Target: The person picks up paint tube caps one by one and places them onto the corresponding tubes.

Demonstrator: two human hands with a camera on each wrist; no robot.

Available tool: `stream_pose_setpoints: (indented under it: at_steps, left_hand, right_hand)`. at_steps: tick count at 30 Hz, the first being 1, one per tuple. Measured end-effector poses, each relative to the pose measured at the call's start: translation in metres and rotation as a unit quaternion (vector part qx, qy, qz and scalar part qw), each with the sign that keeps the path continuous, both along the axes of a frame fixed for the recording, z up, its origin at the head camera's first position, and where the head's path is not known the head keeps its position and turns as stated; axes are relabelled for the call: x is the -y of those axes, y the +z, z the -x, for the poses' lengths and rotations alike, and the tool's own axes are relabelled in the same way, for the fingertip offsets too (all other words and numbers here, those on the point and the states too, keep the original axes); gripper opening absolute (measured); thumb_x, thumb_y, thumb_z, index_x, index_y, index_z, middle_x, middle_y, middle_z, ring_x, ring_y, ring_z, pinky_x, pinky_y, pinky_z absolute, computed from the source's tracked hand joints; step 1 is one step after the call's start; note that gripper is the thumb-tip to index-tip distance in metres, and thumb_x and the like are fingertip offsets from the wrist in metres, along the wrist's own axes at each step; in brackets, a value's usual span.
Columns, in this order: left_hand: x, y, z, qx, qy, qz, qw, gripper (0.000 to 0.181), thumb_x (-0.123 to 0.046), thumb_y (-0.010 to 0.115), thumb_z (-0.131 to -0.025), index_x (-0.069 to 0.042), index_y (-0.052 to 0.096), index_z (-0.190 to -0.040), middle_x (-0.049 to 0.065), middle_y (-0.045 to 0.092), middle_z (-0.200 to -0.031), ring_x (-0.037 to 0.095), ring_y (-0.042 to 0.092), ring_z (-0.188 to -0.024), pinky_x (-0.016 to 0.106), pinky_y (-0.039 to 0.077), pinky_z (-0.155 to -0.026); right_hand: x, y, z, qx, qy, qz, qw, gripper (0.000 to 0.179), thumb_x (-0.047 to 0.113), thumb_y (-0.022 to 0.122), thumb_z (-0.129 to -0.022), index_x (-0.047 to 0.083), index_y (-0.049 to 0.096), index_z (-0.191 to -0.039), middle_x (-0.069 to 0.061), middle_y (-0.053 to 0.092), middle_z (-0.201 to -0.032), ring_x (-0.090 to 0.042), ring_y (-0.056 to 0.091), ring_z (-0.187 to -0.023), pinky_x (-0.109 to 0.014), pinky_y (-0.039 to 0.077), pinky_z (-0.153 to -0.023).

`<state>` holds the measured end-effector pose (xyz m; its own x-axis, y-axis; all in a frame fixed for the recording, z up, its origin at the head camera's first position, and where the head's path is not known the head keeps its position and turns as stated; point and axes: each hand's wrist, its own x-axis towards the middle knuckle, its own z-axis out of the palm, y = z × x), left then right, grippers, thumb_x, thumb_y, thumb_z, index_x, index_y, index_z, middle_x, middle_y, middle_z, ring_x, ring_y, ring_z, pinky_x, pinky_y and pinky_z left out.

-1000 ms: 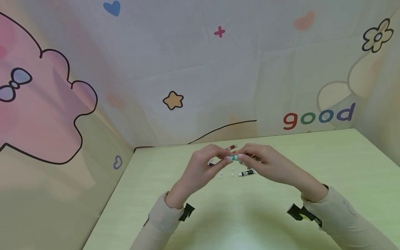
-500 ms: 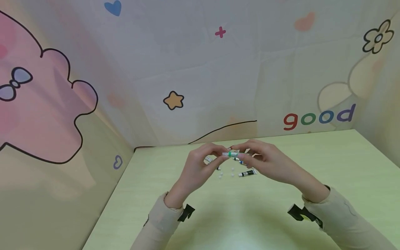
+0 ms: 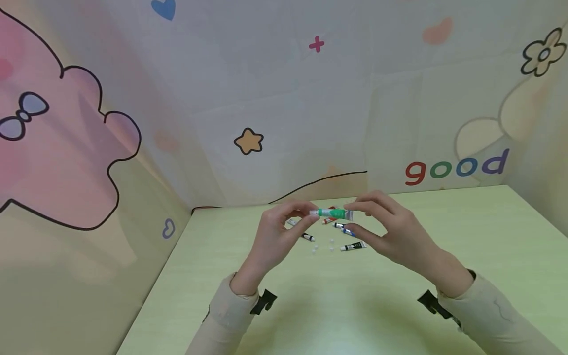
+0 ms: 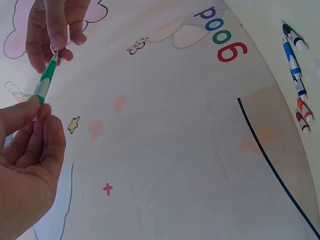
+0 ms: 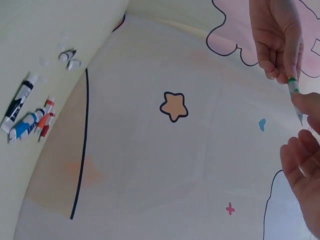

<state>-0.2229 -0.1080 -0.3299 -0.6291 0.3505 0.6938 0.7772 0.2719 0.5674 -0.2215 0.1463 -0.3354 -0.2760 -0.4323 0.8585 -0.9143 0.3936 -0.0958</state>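
Note:
A small green-and-silver paint tube (image 3: 335, 213) with a white cap is held up in the air, lying nearly level in the head view. My left hand (image 3: 279, 241) pinches it at the cap end between thumb and fingers. At the flat crimped end, my right hand (image 3: 395, 231) has its thumb and forefinger spread apart, with the fingertips close by the tube's tail. The left wrist view shows the green tube (image 4: 46, 80) slanting up from the left hand (image 4: 30, 150) towards the right hand (image 4: 57, 30).
On the pale green table (image 3: 355, 296) behind the hands lie several more paint tubes, among them a black one (image 3: 353, 246), a blue one (image 3: 348, 231) and a red one (image 3: 329, 221). Several small white bits (image 3: 331, 249) lie nearby. A printed cloth backdrop (image 3: 284, 98) rises behind the table.
The right hand has opened and drawn back to the right, uncovering the tube's green body and tail. The left hand has shifted slightly left, still pinching the cap end.

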Motion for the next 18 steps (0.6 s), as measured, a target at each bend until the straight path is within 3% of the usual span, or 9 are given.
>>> stream_pose_setpoints:
  at_steps: [4, 10, 15, 18]
  left_hand:
    - [0.0001, 0.0009, -0.0014, 0.036, -0.003, -0.018, 0.9992, 0.017, -0.007, 0.073, -0.093, -0.003, 0.072, -0.109, 0.006, 0.072, -0.103, 0.017, 0.065, -0.092, 0.032, 0.055, -0.088]
    - [-0.0004, 0.0035, -0.0042, 0.073, -0.027, -0.038, 0.9962, 0.015, -0.005, 0.071, -0.094, 0.0, 0.071, -0.108, 0.008, 0.071, -0.104, 0.019, 0.066, -0.093, 0.035, 0.056, -0.088]
    - [0.0001, 0.003, -0.0064, 0.076, -0.035, -0.036, 0.9958, 0.014, -0.004, 0.071, -0.094, -0.001, 0.071, -0.108, 0.008, 0.071, -0.104, 0.018, 0.065, -0.092, 0.035, 0.055, -0.088]
    - [0.0004, 0.0013, -0.0077, 0.065, -0.038, -0.03, 0.9967, 0.015, -0.003, 0.071, -0.093, -0.001, 0.071, -0.108, 0.007, 0.071, -0.103, 0.017, 0.065, -0.091, 0.034, 0.056, -0.087]
  right_hand:
    - [0.0024, 0.0006, 0.0031, -0.084, 0.001, -0.005, 0.9964, 0.04, 0.039, 0.054, -0.104, 0.003, 0.071, -0.107, -0.01, 0.065, -0.108, -0.023, 0.065, -0.094, -0.018, 0.053, -0.082]
    - [0.0063, 0.0016, 0.0047, -0.13, 0.015, -0.008, 0.9914, 0.038, 0.033, 0.052, -0.106, 0.001, 0.073, -0.1, -0.01, 0.067, -0.103, -0.022, 0.068, -0.088, -0.026, 0.057, -0.073]
    - [0.0068, -0.0018, 0.0055, -0.112, 0.028, 0.003, 0.9933, 0.038, 0.034, 0.055, -0.105, 0.0, 0.074, -0.1, -0.007, 0.069, -0.1, -0.02, 0.069, -0.085, -0.02, 0.055, -0.08]
    - [0.0054, -0.0055, 0.0047, -0.057, 0.047, 0.019, 0.9971, 0.036, 0.035, 0.059, -0.102, 0.002, 0.074, -0.102, -0.005, 0.071, -0.1, -0.016, 0.069, -0.085, -0.016, 0.053, -0.081]
